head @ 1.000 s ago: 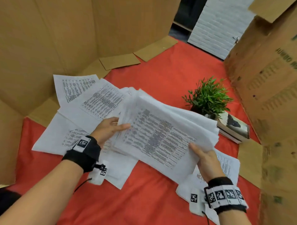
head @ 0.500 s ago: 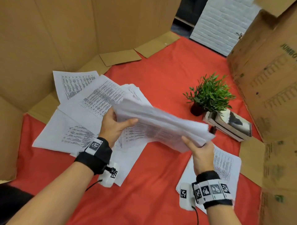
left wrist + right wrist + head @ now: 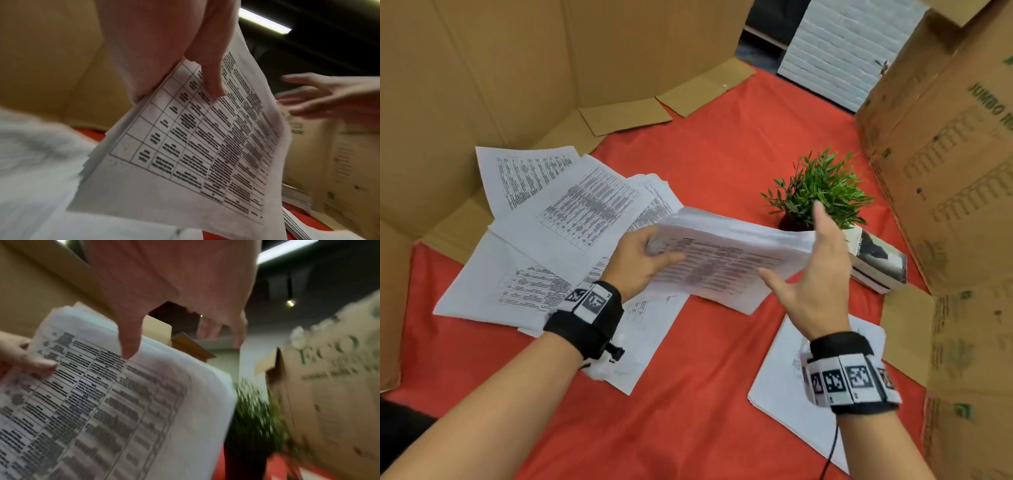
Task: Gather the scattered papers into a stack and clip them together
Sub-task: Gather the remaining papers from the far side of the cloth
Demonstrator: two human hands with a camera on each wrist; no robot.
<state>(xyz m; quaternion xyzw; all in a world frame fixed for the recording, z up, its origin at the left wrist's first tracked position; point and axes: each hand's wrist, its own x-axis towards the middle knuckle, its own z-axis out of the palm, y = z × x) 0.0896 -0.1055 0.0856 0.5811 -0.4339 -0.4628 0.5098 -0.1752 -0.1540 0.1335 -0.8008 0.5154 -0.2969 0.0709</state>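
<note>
A thick stack of printed papers (image 3: 722, 260) is held tilted above the red cloth. My left hand (image 3: 650, 253) grips its left edge, thumb on the top sheet (image 3: 195, 154). My right hand (image 3: 811, 270) is open at the stack's right edge, fingers straight and pointing up. In the right wrist view its thumb tip touches the top sheet (image 3: 113, 402). Several loose sheets (image 3: 571, 219) lie overlapping on the cloth at the left. More sheets (image 3: 784, 387) lie under my right wrist.
A small potted plant (image 3: 818, 192) and a book (image 3: 876, 263) sit just right of the stack. A large cardboard box (image 3: 945, 154) stands at the right and cardboard walls (image 3: 517, 68) at the left and back. Bare red cloth (image 3: 705, 394) shows in front.
The stack has tipped from nearly flat to more edge-on. My right hand let go of its near edge and moved up to the right edge, fingers spread. My left hand kept its grip.
</note>
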